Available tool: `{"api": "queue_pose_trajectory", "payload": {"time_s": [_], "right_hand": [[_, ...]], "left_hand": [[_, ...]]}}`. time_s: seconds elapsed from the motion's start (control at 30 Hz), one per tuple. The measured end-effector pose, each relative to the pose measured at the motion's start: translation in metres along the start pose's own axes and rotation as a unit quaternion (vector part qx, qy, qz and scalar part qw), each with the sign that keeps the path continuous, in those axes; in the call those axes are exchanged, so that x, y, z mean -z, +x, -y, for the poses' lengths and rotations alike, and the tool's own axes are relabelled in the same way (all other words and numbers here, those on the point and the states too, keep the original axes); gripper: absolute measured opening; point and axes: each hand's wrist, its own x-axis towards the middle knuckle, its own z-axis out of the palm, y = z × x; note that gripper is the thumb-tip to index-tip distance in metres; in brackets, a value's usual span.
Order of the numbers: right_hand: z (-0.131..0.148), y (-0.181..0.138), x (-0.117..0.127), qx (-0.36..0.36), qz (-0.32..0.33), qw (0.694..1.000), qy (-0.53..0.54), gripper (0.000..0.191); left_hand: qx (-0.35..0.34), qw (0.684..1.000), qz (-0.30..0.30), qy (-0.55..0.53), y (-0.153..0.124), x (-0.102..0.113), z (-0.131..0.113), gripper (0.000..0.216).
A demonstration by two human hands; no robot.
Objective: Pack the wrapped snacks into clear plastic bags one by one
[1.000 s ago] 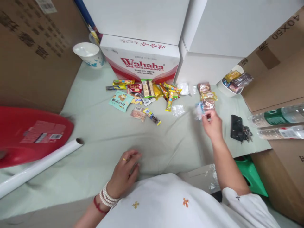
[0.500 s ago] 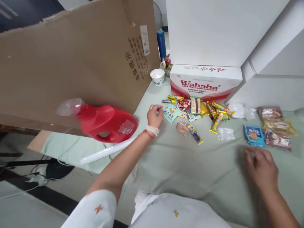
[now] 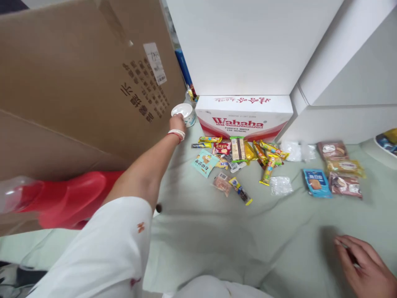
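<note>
My left hand (image 3: 178, 122) reaches to the back left and grips the near rim of a white paper bowl (image 3: 190, 120) with a blue pattern. Its fingertips are partly hidden at the bowl's edge. Low on the right, my right hand (image 3: 366, 260) hovers or rests over the cloth, fingers curled and thumb tip close to the forefinger, with nothing visible in it. The nearest packet to it is a blue snack bag (image 3: 316, 183). Closer to my left arm lie a light-blue packet (image 3: 205, 163), a pinkish packet (image 3: 222, 183) and a dark stick-shaped snack (image 3: 240, 191).
A Wahaha carton (image 3: 243, 118) stands behind several yellow-wrapped snacks (image 3: 267, 169). Brown packets (image 3: 345, 184) and clear wrappers (image 3: 281, 185) lie to the right. A large cardboard box (image 3: 77, 82) and a red jug (image 3: 80, 194) flank my left arm.
My left hand has moved forward from beside the light-blue packet and taken hold of the bowl's rim. My right hand now appears lower and farther right. The view has shifted.
</note>
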Motion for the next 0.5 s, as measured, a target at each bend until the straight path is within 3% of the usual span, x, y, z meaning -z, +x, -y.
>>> {"api": "queue_pose_trajectory", "payload": {"time_s": [0.1,0.17,0.27,0.37,0.43,0.5], "right_hand": [[0.027,0.018,0.007,0.057,0.031,0.998,-0.001,0.023],[0.046,0.030,0.007,0.076,0.021,0.997,0.009,0.023],[0.082,0.048,0.006,0.086,0.009,0.995,0.047,0.018],[0.131,0.062,0.012,0.123,0.017,0.985,0.117,0.016],[0.168,0.067,0.017,0.188,0.054,0.965,0.174,0.021],[0.203,0.070,0.015,0.283,0.137,0.925,0.214,0.025]], "left_hand": [[-0.030,0.999,-0.025,-0.010,-0.039,0.013,0.004,0.026],[-0.085,0.994,-0.065,-0.012,-0.084,0.028,0.005,0.027],[-0.150,0.986,-0.065,-0.014,-0.177,0.051,0.001,0.025],[-0.221,0.975,-0.025,-0.021,-0.285,0.060,-0.013,0.021],[-0.303,0.952,0.006,-0.037,-0.349,0.059,-0.026,0.029],[-0.353,0.933,0.042,-0.057,-0.397,0.054,-0.037,0.032]]}}
